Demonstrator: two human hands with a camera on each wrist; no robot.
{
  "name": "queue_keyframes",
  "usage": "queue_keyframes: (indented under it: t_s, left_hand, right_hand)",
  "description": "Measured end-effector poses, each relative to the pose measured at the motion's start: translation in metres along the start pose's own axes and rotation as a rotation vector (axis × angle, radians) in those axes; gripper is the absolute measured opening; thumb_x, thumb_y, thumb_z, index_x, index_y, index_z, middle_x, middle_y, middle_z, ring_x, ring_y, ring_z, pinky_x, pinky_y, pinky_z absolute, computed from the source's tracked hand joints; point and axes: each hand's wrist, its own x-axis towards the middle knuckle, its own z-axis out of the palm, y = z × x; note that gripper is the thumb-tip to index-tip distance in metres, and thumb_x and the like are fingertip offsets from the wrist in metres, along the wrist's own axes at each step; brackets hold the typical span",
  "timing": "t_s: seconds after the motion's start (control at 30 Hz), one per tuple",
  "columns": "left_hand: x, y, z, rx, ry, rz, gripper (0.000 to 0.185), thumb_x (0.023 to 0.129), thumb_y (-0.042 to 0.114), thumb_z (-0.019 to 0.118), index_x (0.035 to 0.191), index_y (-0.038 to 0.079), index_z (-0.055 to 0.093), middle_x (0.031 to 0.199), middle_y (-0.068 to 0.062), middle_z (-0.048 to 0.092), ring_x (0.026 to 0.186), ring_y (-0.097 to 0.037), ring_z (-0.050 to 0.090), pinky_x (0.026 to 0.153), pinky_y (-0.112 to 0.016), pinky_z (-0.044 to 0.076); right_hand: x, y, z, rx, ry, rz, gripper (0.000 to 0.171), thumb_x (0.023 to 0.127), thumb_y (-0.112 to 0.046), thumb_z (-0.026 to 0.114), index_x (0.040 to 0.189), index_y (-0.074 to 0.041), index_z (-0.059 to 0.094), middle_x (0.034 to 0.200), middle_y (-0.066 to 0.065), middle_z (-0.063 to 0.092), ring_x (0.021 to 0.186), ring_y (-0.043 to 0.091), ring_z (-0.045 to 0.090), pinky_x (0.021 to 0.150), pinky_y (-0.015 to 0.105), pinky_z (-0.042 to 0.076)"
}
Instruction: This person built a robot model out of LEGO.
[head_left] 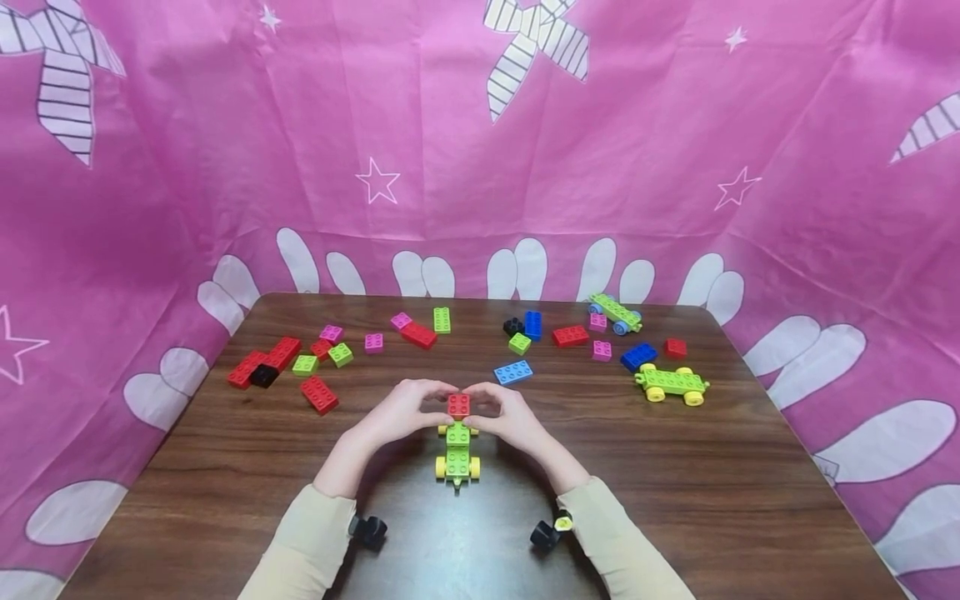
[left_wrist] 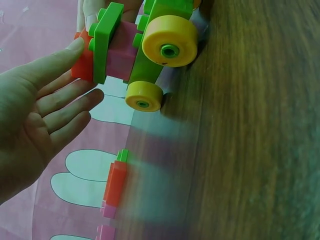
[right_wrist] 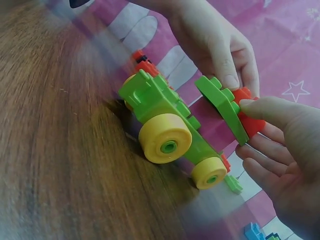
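Two cream sleeves (head_left: 300, 542) reach in from the near edge of a dark wooden table (head_left: 675, 500), where a green toy car (head_left: 457, 454) on yellow wheels stands between the wrists, its far end meeting the hands; the left hand (head_left: 401, 412) and the right hand (head_left: 506, 414) close in from either side on a red block (head_left: 458, 405) seated on a green block (head_left: 457, 433) atop the car's far end, thumb and fingertips of each pinching the red block's sides while the remaining fingers lie loosely extended, as the wrist views show; beyond the hands a light blue block (head_left: 513, 372) lies flat just past the fingertips; to the left sits a scatter of red, green, pink and black blocks (head_left: 288, 362), well apart from the car; to the right a second green car with yellow wheels (head_left: 671, 383) rests near a dark blue block (head_left: 638, 356), and a third green car with blue wheels (head_left: 615, 313) stands at the table's far edge; behind it all hangs a pink cloth (head_left: 480, 125) printed with white stars and bows
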Motion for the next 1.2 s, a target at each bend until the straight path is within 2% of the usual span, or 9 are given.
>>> queue_keyframes:
  t_s: [0.23, 0.47, 0.7, 0.9, 1.13, 1.2]
  left_hand:
    - [-0.001, -0.002, 0.002, -0.005, -0.010, -0.007, 0.043, 0.086, 0.025, 0.076, 0.125, 0.010, 0.065, 0.118, -0.005, 0.070, 0.112, -0.023, 0.065, 0.098, -0.046, 0.051]
    - [0.001, -0.005, 0.005, -0.017, -0.006, -0.022, 0.040, 0.088, 0.022, 0.074, 0.126, 0.013, 0.064, 0.117, -0.001, 0.070, 0.111, -0.020, 0.064, 0.098, -0.044, 0.051]
    - [0.001, -0.005, 0.005, -0.029, -0.002, -0.005, 0.041, 0.088, 0.026, 0.074, 0.125, 0.012, 0.065, 0.115, -0.002, 0.070, 0.110, -0.020, 0.065, 0.098, -0.045, 0.051]
    - [0.000, -0.003, 0.006, -0.031, 0.010, -0.018, 0.038, 0.088, 0.026, 0.074, 0.122, 0.012, 0.067, 0.113, -0.002, 0.072, 0.109, -0.020, 0.065, 0.098, -0.045, 0.051]
    - [0.000, -0.004, 0.008, -0.030, 0.020, -0.016, 0.038, 0.087, 0.025, 0.074, 0.122, 0.012, 0.068, 0.113, -0.001, 0.071, 0.109, -0.020, 0.065, 0.098, -0.045, 0.051]
    - [0.000, -0.004, 0.008, -0.023, 0.027, -0.008, 0.038, 0.087, 0.024, 0.075, 0.122, 0.012, 0.067, 0.114, -0.002, 0.071, 0.110, -0.020, 0.065, 0.098, -0.045, 0.051]
  right_hand:
    - [-0.010, -0.034, -0.005, 0.010, -0.015, 0.005, 0.033, 0.089, -0.005, 0.069, 0.118, 0.007, 0.060, 0.115, 0.023, 0.067, 0.110, 0.036, 0.064, 0.096, 0.048, 0.052]
    - [-0.011, -0.039, -0.006, 0.013, -0.005, 0.032, 0.034, 0.090, -0.007, 0.069, 0.121, 0.005, 0.060, 0.118, 0.022, 0.066, 0.113, 0.036, 0.063, 0.098, 0.046, 0.052]
    - [-0.009, -0.036, -0.005, 0.020, -0.003, 0.030, 0.035, 0.089, -0.007, 0.069, 0.121, 0.006, 0.060, 0.118, 0.023, 0.066, 0.114, 0.037, 0.063, 0.099, 0.048, 0.051]
    - [-0.009, -0.035, -0.005, 0.018, -0.009, 0.045, 0.034, 0.089, -0.008, 0.069, 0.120, 0.005, 0.061, 0.118, 0.022, 0.067, 0.113, 0.037, 0.063, 0.099, 0.050, 0.050]
    - [-0.001, 0.003, 0.002, 0.029, 0.017, 0.029, 0.035, 0.089, -0.013, 0.071, 0.120, 0.000, 0.062, 0.114, 0.017, 0.068, 0.108, 0.031, 0.067, 0.091, 0.038, 0.056]
    - [-0.002, 0.002, 0.002, 0.026, 0.017, 0.029, 0.035, 0.089, -0.013, 0.071, 0.120, 0.000, 0.062, 0.114, 0.017, 0.068, 0.108, 0.031, 0.067, 0.091, 0.038, 0.056]
